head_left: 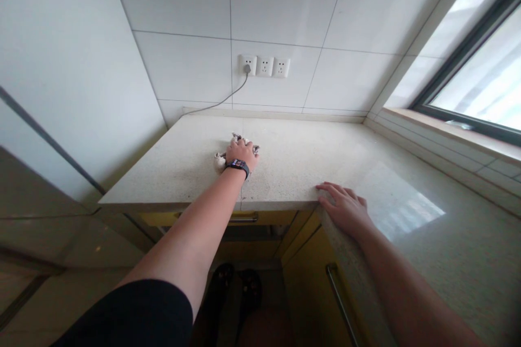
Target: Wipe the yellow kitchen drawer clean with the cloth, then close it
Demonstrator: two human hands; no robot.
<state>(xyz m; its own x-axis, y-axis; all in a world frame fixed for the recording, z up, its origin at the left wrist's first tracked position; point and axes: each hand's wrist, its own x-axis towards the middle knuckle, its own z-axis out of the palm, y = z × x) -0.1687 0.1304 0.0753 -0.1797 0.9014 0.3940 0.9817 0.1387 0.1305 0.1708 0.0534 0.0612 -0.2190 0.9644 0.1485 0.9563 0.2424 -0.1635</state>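
My left hand (243,153), with a dark watch (238,165) on its wrist, presses down on a crumpled rag (220,162) that lies on the pale stone countertop (288,165). Bits of the whitish rag with darker patches stick out on both sides of the fingers; the palm hides the rest. Over at the countertop's inner corner, my right hand (345,207) rests on the surface with its fingers stretched out and nothing in them.
A white tiled wall holds several sockets (264,66), one with a plug and grey cord (217,104) running left. A tall white cabinet (81,54) borders the left side. Below are a drawer handle (244,218) and a door handle (340,298). A window (480,76) is at right.
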